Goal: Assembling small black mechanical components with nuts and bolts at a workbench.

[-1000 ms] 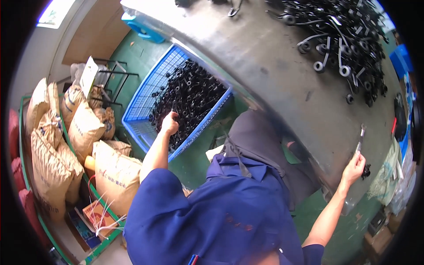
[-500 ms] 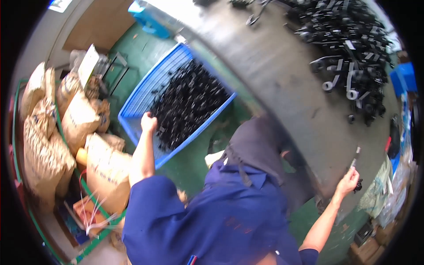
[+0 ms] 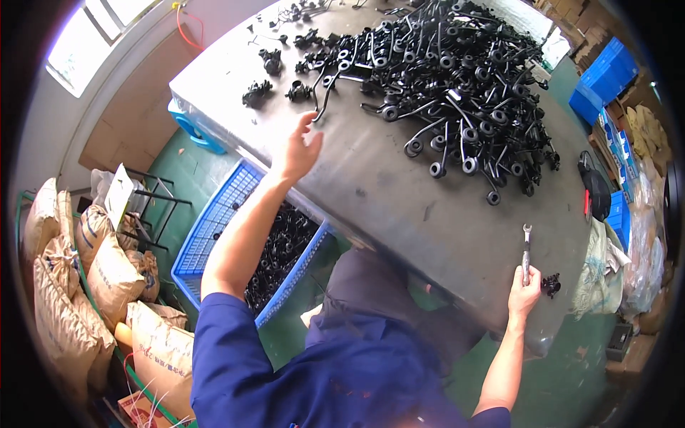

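My left hand (image 3: pixel 300 153) reaches over the table, its fingers apart and nothing held. Its fingertips are at the end of a bent black rod (image 3: pixel 328 94), one of the black parts with ring ends; whether they touch it, I cannot tell. A large pile of such parts (image 3: pixel 457 78) covers the far side of the table. My right hand (image 3: pixel 526 291) is closed round a silver wrench (image 3: pixel 526 250), its open jaw pointing away from me. Close to the right of that hand lies a small black cluster of parts (image 3: pixel 551 285) on the table.
A blue plastic crate (image 3: pixel 207 221) of black parts stands on the floor left of the grey table (image 3: pixel 385 185). Stuffed paper sacks (image 3: pixel 118 267) fill the lower left. Blue bins (image 3: pixel 606 78) and plastic-wrapped goods (image 3: pixel 642 250) line the right, beside a black-and-red item (image 3: pixel 594 189).
My left hand has left the crate's edge and moved up over the table to the black parts. My right hand still grips the wrench. The view has shifted, showing more of the table.
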Available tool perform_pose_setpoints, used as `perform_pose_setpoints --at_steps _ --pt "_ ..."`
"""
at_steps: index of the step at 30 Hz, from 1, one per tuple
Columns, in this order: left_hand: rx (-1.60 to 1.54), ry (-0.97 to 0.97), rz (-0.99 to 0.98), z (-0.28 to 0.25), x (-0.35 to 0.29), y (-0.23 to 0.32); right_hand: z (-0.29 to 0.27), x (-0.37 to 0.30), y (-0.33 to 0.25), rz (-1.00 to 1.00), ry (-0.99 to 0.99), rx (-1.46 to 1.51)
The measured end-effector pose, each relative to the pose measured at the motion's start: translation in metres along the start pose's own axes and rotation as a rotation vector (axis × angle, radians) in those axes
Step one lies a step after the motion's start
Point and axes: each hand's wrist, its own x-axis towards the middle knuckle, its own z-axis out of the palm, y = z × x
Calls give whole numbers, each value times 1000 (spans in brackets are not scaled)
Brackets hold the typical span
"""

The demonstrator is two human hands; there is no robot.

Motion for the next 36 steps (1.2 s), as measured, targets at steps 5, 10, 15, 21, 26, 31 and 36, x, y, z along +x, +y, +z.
perform_pose_setpoints --at_steps 5,10,15,21,26,31,36 --pt "298 -1 -246 70 77 -23 -5 -5 -9 -4 57 -28" --pt "411 -109 -380 76 114 -38 2 -3 -12 -5 89 -41" --pt "169 -70 -540 59 111 -6 2 -3 -14 22 83 -10" --pt "-68 -35 -589 27 69 33 1 -2 -13 35 67 7" --pt "499 205 -229 24 65 -9 1 -2 -19 22 68 -17" --pt "493 166 -382 -23 87 -7 2 -5 -13 23 97 16" --pt "96 65 209 -15 45 37 -1 -3 -17 4 78 -11"
